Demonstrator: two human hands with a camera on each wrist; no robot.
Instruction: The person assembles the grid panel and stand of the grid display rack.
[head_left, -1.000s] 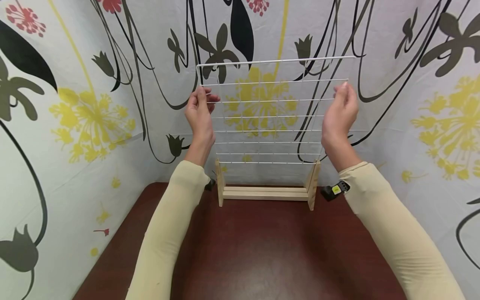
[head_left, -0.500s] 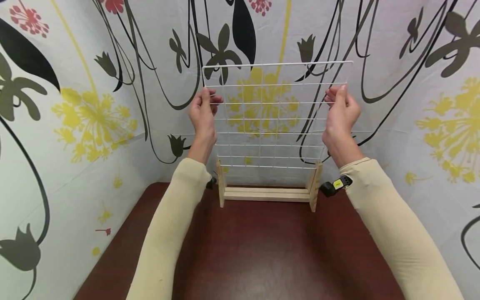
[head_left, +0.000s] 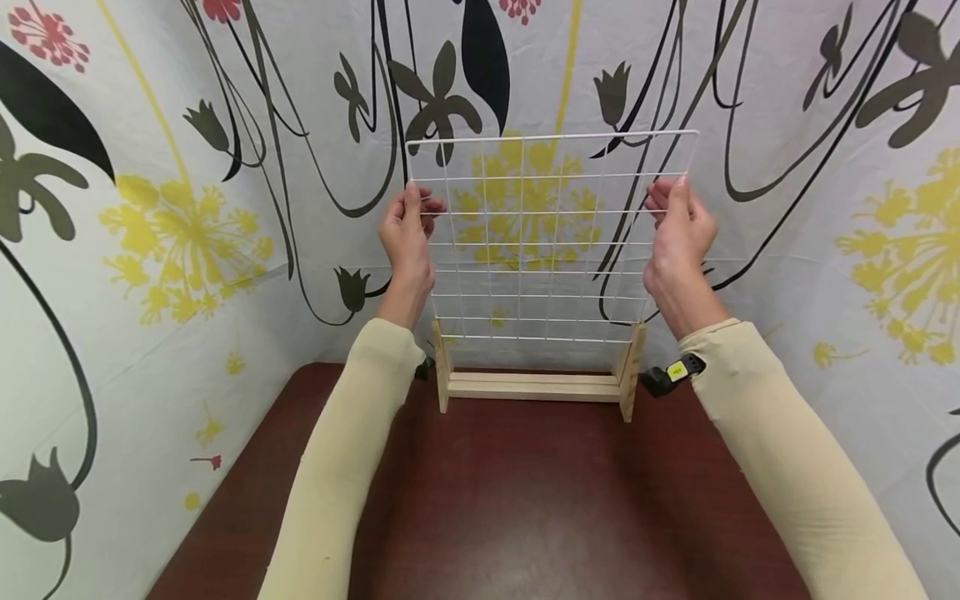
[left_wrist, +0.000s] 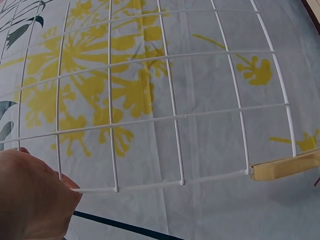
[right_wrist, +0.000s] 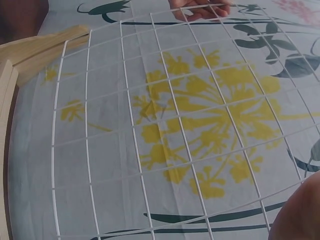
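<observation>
A white wire grid panel (head_left: 522,212) stands upright above a wooden stand (head_left: 532,387), its lower corners at the tops of the stand's two side posts. My left hand (head_left: 407,233) pinches the panel's left edge below the top bar, thumb in front and fingers behind. On the opposite edge, at about the same height, my right hand (head_left: 678,233) pinches the wire the same way. In the left wrist view a panel corner meets the end of a wooden post (left_wrist: 280,168). The right wrist view shows the grid (right_wrist: 187,125) and the left hand (right_wrist: 200,11) on its far edge.
The stand rests near the back of a dark reddish-brown table (head_left: 517,500). A floral-patterned cloth (head_left: 187,333) surrounds the table at the back and both sides. A black wrist camera (head_left: 667,377) sits at the right sleeve cuff.
Both hands have brought the panel's top bar slightly lower, and it has levelled out somewhat. The right hand has shifted a little, its fingers now showing behind the wires. The stand stays put.
</observation>
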